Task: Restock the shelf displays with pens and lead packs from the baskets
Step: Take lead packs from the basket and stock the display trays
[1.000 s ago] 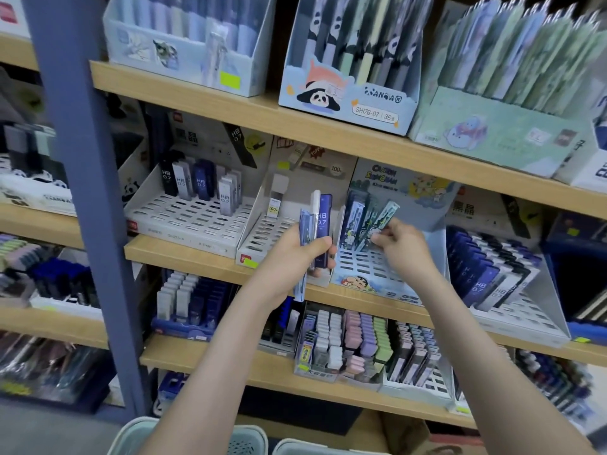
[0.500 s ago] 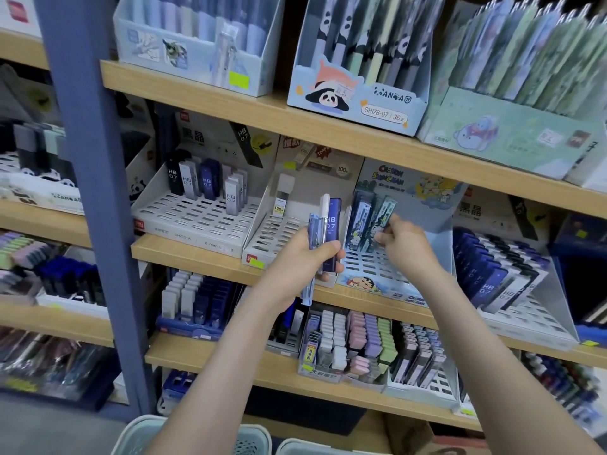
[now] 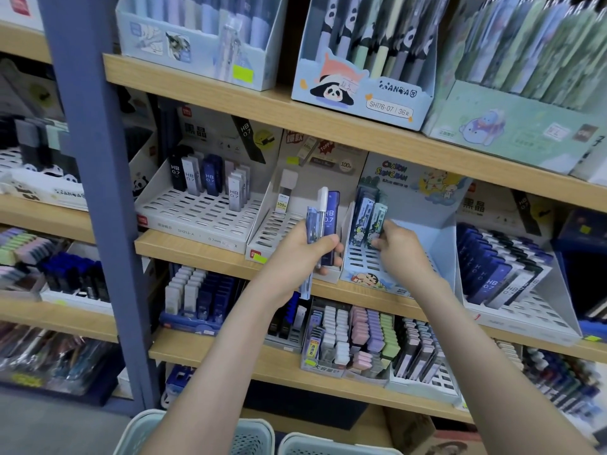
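My left hand (image 3: 300, 249) grips a bundle before the middle shelf: a dark blue HB 0.7 lead pack (image 3: 330, 221), a white-capped pen (image 3: 322, 205) and a clear blue pen (image 3: 312, 231). My right hand (image 3: 399, 249) pinches the foot of a printed lead pack (image 3: 377, 221) that stands in the light blue cartoon display tray (image 3: 423, 231). A second printed pack (image 3: 364, 215) stands just left of it in the same tray. Two pale green baskets (image 3: 253, 438) show at the bottom edge, their contents hidden.
Left of the cartoon tray is a white slotted tray (image 3: 279, 231) with one pack, then another white tray (image 3: 197, 215) with several HB packs. A fuller tray (image 3: 512, 310) stands to the right. A blue upright post (image 3: 95, 192) divides the shelving. Pen boxes (image 3: 364, 90) line the shelf above.
My right hand has lowered the printed pack from a tilt to standing upright in the cartoon tray, sliding down to its foot. My left hand has held the bundle steady.
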### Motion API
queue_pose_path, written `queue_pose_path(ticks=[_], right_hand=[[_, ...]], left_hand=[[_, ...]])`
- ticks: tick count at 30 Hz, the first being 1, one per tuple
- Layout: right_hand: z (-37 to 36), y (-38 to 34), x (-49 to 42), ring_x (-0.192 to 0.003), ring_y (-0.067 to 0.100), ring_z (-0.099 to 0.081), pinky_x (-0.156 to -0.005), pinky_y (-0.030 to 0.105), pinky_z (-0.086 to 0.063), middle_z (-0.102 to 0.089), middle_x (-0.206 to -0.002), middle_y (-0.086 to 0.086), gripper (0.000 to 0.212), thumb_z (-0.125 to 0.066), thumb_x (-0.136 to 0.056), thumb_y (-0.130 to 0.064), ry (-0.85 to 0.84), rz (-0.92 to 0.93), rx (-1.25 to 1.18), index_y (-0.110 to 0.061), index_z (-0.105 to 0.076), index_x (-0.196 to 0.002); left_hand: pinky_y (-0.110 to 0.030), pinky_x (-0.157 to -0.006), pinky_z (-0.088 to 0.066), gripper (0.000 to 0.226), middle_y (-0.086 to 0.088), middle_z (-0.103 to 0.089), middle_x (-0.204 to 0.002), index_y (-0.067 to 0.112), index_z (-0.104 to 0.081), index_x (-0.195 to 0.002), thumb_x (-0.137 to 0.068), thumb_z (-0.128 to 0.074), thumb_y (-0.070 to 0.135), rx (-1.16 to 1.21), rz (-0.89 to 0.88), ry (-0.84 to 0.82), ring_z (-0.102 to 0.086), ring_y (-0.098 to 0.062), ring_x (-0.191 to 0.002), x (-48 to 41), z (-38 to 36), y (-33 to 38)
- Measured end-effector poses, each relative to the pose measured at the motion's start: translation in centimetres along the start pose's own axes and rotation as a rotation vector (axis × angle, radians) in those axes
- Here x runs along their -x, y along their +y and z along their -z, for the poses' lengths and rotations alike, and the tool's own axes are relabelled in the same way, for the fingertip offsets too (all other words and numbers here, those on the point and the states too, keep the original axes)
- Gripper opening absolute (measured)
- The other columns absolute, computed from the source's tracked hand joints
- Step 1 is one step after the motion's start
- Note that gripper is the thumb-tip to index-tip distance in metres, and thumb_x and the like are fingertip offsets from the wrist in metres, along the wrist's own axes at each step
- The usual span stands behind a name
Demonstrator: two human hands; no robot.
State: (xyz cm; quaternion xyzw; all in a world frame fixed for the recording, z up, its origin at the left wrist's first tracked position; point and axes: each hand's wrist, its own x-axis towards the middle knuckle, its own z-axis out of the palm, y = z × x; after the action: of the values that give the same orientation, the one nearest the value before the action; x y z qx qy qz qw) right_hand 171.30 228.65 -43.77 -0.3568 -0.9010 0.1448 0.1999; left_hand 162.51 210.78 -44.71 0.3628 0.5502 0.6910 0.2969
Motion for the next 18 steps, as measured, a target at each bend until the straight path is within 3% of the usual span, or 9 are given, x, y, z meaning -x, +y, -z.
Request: queue_pose_path(ticks=[2,6,10,18], right_hand=[[-0.6,0.3,0.0,-0.084,0.026,-0.053,-0.065,0.032,-0.039,-0.057,-0.101,0.01,0.008,-0.044,-0.097,-0.002,0.039,0.02,-0.046,-0.008,-0.04,-0.101],[-1.1,0.6,0.7,-0.114,0.029,-0.046,-0.087,0.034,-0.039,-0.048,-0.128,0.015,0.062,-0.054,-0.092,-0.001,0.199,0.192,-0.058,-0.014,-0.025,-0.145],[-1.0,0.7,0.7,-0.114,0.028,-0.035,-0.095,0.038,-0.031,-0.047,-0.127,0.015,0.064,-0.051,-0.09,0.003,0.284,0.286,0.094,-0.015,-0.029,-0.147],[-0.4,1.4,1.0,-0.118,0.019,-0.03,-0.09,0.021,-0.02,-0.042,-0.132,0.011,0.062,-0.048,-0.091,0.003,0.247,0.239,-0.065,-0.02,-0.03,-0.145]], left_hand=[[-0.023,-0.059,-0.049,0.01,0.0,-0.065,-0.086,0.02,-0.055,-0.105,-0.099,-0.05,0.012,-0.002,-0.005,-0.002,-0.064,-0.01,-0.074,0.0,0.0,0.0],[-0.022,-0.058,-0.05,0.009,-0.001,-0.065,-0.087,0.018,-0.054,-0.106,-0.099,-0.05,0.012,-0.004,-0.002,-0.004,-0.065,-0.01,-0.074,-0.1,0.0,-0.2],[-0.021,-0.057,-0.049,0.014,0.0,-0.065,-0.086,0.012,-0.054,-0.113,-0.099,-0.051,0.013,-0.006,0.003,-0.011,-0.065,-0.008,-0.072,-0.3,-0.1,-0.3],[-0.021,-0.057,-0.05,0.016,0.0,-0.065,-0.088,0.012,-0.053,-0.115,-0.099,-0.052,0.013,-0.011,0.018,-0.021,-0.065,-0.008,-0.072,-0.3,-0.7,-0.4]])
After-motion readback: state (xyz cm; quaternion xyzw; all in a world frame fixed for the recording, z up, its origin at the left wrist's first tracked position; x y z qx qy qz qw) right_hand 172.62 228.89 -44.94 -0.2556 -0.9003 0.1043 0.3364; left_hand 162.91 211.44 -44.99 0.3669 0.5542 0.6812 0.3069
